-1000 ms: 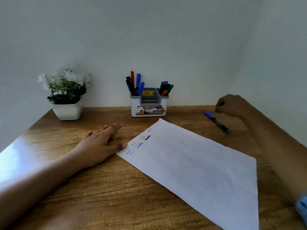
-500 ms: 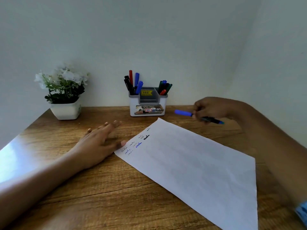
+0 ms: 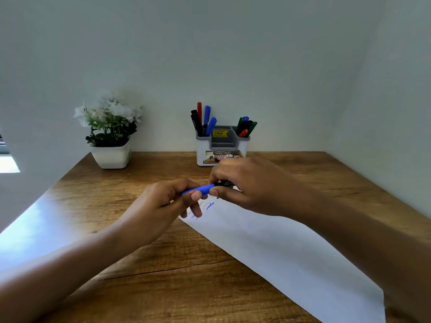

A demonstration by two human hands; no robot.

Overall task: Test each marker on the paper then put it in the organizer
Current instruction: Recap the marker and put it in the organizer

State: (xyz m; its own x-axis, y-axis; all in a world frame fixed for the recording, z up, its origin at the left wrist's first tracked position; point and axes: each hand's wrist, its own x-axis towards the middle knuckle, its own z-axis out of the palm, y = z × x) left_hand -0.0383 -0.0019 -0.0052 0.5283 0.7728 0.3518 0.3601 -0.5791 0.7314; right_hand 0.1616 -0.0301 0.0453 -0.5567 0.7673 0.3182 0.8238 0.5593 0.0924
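**A:** What have the fingers got?

**B:** The left hand (image 3: 163, 201) pinches the blue end of a marker (image 3: 200, 189) between its thumb and curled fingers (image 3: 196, 195). The right hand (image 3: 251, 185) has its fingers (image 3: 219, 177) curled round the black end. Both grips are tight.

**A:** Is the cap on?

**B:** Blue meets black right between the two hands. I cannot tell whether the cap is seated or loosened.

**A:** Where is the marker?

**B:** It is in front of the organizer (image 3: 222, 148), held in the air and roughly level, with the blue end toward the left. From this view the right hand's knuckles overlap the organizer's bottom edge.

**A:** What is under it?

**B:** The paper (image 3: 279, 252). Its far corner lies on the desk (image 3: 163, 287) in front of the organizer, beneath the hands, and the sheet runs off toward the near right. Blue and black scribbles (image 3: 210, 205) sit by that corner, partly hidden by the left fingers.

**A:** And the organizer itself?

**B:** It is white with a grey insert and stands at the back of the desk by the wall. Its left compartment holds black, red and blue markers (image 3: 203, 120). The right one holds green, blue, black and red. The middle one shows a yellow label (image 3: 220, 133).

**A:** Anything else?

**B:** A plant (image 3: 112, 136) in a white pot stands to the left of the organizer, well apart from it.
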